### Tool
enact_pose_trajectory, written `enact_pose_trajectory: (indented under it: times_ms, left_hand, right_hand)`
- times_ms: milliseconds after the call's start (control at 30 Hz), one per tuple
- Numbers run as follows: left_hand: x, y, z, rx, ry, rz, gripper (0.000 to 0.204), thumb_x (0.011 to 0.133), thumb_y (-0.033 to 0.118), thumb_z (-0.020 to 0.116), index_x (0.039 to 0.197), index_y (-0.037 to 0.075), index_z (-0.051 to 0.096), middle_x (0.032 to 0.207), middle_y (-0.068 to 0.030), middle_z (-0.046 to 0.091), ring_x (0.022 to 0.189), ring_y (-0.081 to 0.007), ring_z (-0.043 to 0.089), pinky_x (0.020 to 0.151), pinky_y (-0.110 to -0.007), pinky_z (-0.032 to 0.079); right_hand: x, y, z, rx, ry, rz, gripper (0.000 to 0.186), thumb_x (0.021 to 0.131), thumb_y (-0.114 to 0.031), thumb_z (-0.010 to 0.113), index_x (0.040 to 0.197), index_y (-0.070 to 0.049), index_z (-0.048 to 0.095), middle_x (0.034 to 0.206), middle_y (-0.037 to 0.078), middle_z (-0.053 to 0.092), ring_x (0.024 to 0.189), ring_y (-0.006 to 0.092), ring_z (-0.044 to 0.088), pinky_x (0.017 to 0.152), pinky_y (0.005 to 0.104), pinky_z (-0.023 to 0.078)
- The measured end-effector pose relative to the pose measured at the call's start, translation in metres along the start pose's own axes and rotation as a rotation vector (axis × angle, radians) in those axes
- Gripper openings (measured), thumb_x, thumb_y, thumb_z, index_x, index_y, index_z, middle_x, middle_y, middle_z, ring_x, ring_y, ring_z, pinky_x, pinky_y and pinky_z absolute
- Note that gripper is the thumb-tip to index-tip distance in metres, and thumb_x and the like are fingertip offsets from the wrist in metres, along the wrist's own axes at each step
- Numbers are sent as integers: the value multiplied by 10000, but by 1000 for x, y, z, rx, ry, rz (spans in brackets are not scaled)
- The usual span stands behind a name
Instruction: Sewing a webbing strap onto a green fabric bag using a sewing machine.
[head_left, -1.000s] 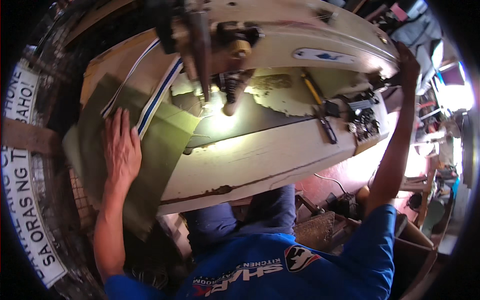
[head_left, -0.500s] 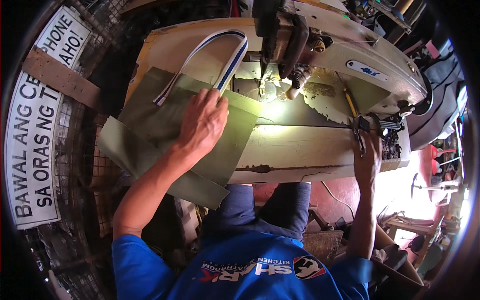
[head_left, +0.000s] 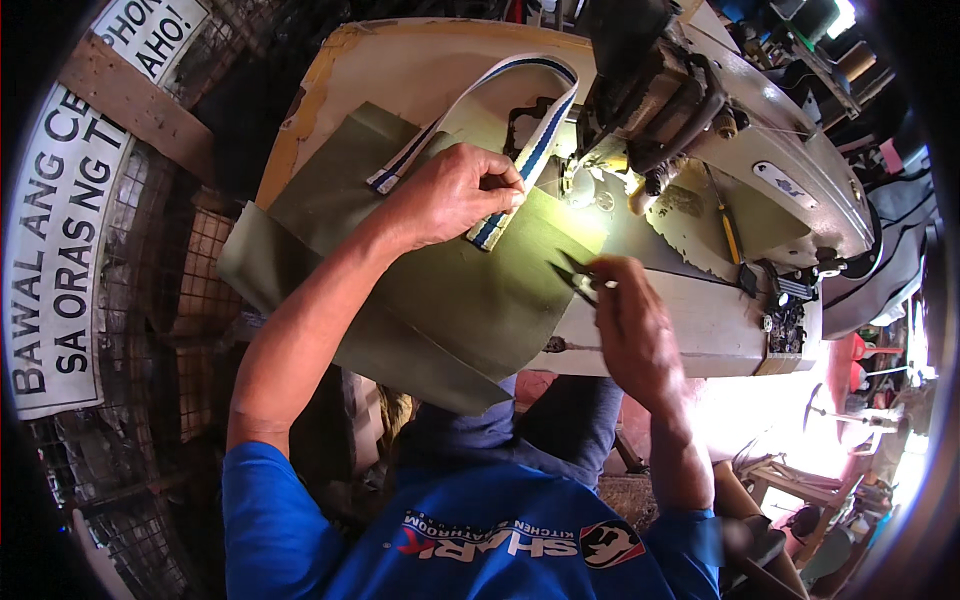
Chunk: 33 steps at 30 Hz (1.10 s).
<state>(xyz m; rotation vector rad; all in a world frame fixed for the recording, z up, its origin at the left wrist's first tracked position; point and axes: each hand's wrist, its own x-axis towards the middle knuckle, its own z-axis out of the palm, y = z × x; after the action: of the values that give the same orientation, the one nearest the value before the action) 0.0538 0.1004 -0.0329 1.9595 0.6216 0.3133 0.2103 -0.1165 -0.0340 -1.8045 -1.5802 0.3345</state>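
A white webbing strap with blue stripes loops over a piece of olive-green fabric on the sewing machine's table. Over the strap's near end, my left hand has thumb and forefinger pinched together. What they pinch, if anything, is too small to make out. My right hand is closed around dark thread snips, whose blades are apart and point left over the fabric's right edge. The sewing machine stands behind, its lamp lighting the needle area beside the strap.
A yellow-handled screwdriver lies on the machine bed under the arm. Dark metal parts sit at the table's right end. Wire mesh and a lettered white sign stand at the left. The fabric's near corner hangs over the table edge.
My right hand has picked up the snips at the table's right end and brought them left to the fabric. My left hand has shifted from lying on the strap to a pinch above it.
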Motion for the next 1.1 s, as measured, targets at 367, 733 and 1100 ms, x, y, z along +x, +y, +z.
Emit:
enact_pose_trajectory:
  times_ms: [367,733,1100]
  left_hand:
    - [4,-11,0,-92,-59,27,103,927,82,672,942,-16,701,781,-4,657,761,-69,582,730,-252,490]
    - [-30,-26,-22,634,112,388,170,892,28,626,1055,23,676,1071,-82,600,1041,-277,610,889,-395,507]
    - [-31,-28,-7,801,184,585,275,756,-41,614,1026,4,601,1033,-131,560,1037,-327,573,917,-432,492]
  right_hand:
    - [50,-14,56,-40,-41,111,286,913,-253,672,1032,-23,550,936,188,645,865,395,640,729,483,497]
    - [42,-8,52,34,34,99,263,910,-227,674,1024,-15,567,890,203,663,828,406,653,719,481,505]
    - [57,-18,72,-147,15,57,265,903,-244,674,989,-28,544,920,176,614,847,390,638,699,502,505]
